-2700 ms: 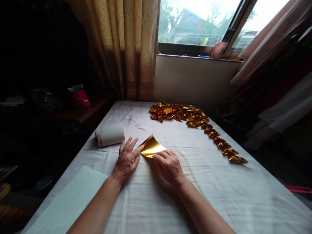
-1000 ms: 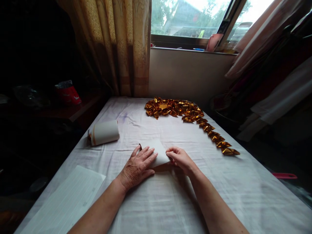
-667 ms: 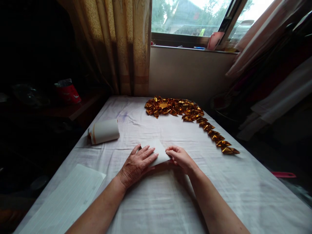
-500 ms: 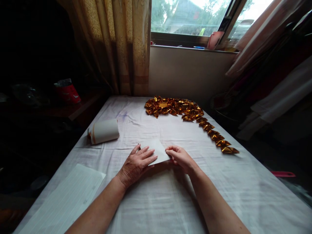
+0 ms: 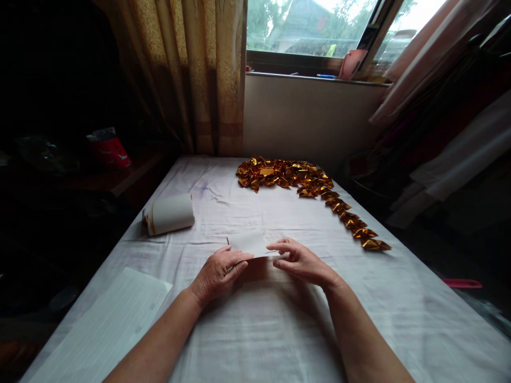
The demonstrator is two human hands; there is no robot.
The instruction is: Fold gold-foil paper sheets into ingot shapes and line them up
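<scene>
A small folded piece of white paper (image 5: 248,242) lies near the middle of the white-covered table, its near edge slightly lifted. My left hand (image 5: 217,272) grips its left near corner, fingers on top and thumb along the front edge. My right hand (image 5: 301,260) is at the paper's right end, thumb and fingers apart, with the index fingertip at the paper's surface. A short dark edge shows at the paper's upper left corner.
A roll of white-backed material (image 5: 171,214) lies to the left. Lined paper sheets (image 5: 115,319) rest at the near left. A pile of folded gold foil pieces (image 5: 285,174) trails down the table's right side. The white cloth (image 5: 255,340) has creases.
My right hand has loosened its pinch and its fingers have spread. My left fingers have drawn back from lying flat to gripping the near edge. The paper now looks narrower, folded over.
</scene>
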